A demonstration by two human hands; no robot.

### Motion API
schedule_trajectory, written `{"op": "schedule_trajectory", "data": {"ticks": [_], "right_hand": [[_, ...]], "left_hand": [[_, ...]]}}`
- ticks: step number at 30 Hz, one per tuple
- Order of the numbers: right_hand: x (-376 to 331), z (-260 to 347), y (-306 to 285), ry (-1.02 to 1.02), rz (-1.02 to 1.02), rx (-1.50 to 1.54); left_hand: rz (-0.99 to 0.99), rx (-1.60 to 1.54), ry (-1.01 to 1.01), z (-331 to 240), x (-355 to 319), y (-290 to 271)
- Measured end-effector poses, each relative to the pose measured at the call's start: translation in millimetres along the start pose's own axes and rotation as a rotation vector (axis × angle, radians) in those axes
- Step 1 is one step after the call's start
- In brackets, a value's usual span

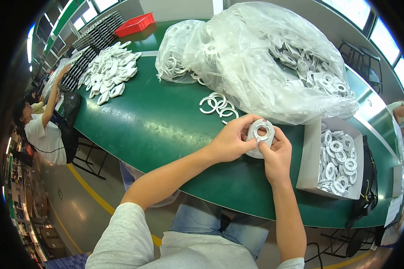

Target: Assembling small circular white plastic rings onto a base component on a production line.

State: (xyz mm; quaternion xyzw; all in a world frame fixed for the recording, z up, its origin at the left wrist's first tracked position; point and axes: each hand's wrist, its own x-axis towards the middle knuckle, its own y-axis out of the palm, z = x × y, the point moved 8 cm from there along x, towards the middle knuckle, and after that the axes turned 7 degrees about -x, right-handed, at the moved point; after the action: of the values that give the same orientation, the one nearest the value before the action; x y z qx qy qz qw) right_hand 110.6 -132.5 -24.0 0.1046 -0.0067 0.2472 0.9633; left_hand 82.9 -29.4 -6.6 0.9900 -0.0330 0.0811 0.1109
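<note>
The person sits at a green table [166, 116], and both hands are working together above its near part. The left hand [232, 140] and the right hand [278, 158] hold one white part [270, 130] between them — it has a round ring with an open hole in the middle, and a flat piece is showing below the ring. The fingers of both hands are closed on this white part, the left ones at its left side and the right ones at its right side.

Just beyond the left hand, several open white rings [219, 106] lie on the table, some of them overlapping. Behind them stands a large clear plastic bag [242, 58], filled with many white pieces, and a smaller plastic bag [177, 40] is touching its left side. To the right of the hands there is a white box [309, 166], which contains a lot of white rings [339, 161]; a black bag [368, 179] is just beside it.

Farther to the left, a pile of white flat pieces [112, 71] lies near the stacked black trays [98, 33] and a red tray [137, 24]. At the far left, another person [45, 134] raises an arm toward these stacks.
</note>
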Motion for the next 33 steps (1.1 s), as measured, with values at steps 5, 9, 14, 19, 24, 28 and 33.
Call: {"op": "schedule_trajectory", "data": {"ticks": [5,9,14,19,24,28,33], "right_hand": [[-1.6,1.0,-0.2,0.000,-0.013,-0.023],[-0.5,-1.7,-0.9,-0.012,0.000,-0.005],[0.9,-1.9,-2.2,0.009,0.019,0.070],[-1.2,2.7,8.5,0.022,0.092,0.100],[0.7,3.2,3.3,0.029,0.092,0.099],[2.3,1.8,-2.1,0.040,0.053,0.145],[1.2,2.9,-6.5,-0.009,-0.014,0.090]], "left_hand": [[0.004,0.017,0.031,1.9,-1.5,0.1],[0.007,0.052,0.054,2.2,-1.2,-1.0],[0.061,0.015,-0.008,-0.7,1.6,-3.4],[0.005,0.069,0.026,-7.4,2.6,-14.8],[-0.023,0.128,0.038,-10.8,5.5,-18.4],[0.012,0.041,-0.009,-3.8,3.7,-10.1],[0.030,-0.132,-0.054,3.2,0.0,1.9]]}}
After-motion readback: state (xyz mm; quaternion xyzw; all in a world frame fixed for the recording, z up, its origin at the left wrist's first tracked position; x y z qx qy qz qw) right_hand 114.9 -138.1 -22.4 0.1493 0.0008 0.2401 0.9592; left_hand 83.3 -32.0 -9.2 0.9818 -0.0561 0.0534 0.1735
